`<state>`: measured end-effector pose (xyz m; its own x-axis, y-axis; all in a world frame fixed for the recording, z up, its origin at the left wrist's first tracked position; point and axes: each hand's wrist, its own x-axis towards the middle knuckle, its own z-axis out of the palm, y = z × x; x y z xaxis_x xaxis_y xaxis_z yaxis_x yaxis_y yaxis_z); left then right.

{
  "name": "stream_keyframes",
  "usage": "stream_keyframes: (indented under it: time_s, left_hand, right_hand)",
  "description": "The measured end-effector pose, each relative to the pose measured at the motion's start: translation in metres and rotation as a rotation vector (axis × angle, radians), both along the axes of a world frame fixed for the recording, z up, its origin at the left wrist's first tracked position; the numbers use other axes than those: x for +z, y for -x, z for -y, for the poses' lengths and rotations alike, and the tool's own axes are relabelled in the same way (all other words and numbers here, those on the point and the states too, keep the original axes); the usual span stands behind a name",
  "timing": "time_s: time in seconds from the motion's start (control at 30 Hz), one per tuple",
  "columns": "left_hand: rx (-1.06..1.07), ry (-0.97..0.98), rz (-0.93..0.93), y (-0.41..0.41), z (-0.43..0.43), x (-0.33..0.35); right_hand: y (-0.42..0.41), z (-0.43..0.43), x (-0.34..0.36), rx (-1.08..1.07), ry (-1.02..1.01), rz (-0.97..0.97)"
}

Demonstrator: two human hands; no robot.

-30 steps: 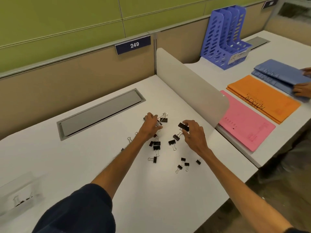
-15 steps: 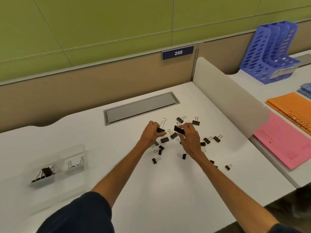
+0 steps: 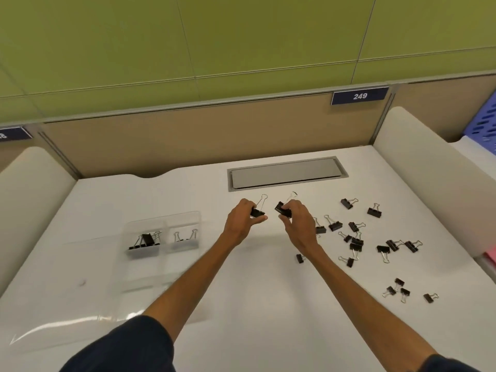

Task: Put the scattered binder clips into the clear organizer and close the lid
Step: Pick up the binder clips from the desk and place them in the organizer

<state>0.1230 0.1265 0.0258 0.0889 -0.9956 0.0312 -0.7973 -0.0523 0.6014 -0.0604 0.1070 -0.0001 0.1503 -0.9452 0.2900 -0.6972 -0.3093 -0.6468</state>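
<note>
Left hand (image 3: 243,220): grips one clip (image 3: 257,212), now lifted off the worktop (image 3: 241,285).
Right hand (image 3: 296,220): pinches another clip (image 3: 283,209), raised from the scatter (image 3: 357,241).
Organizer (image 3: 162,237): lid open, left; drop-off likely next.

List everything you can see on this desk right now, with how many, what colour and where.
loose binder clips: about twenty, black with silver handles, scattered on the right of the desk
clear organizer: one, lid open, left of the hands, holding several clips in two compartments
cable tray cover: one, grey, set into the desk at the back
desk: one, white
number plate: one, dark blue, reads 249, on the back partition
file rack: one, blue, far right edge
left hand: shut on a binder clip
right hand: shut on another binder clip
</note>
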Motion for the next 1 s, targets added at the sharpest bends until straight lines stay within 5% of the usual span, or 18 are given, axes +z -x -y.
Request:
stream_keyframes:
  time_s: [0.63,1.0]
  left_hand:
    - [0.372,-0.059,0.419,-0.225,-0.073,-0.016]
    - [0.479,-0.115,0.419,-0.293,-0.132,-0.045]
  right_hand:
    - [-0.226,-0.020,0.009,0.456,-0.018,-0.053]
    - [-0.314,-0.052,-0.015,0.633,-0.043,-0.092]
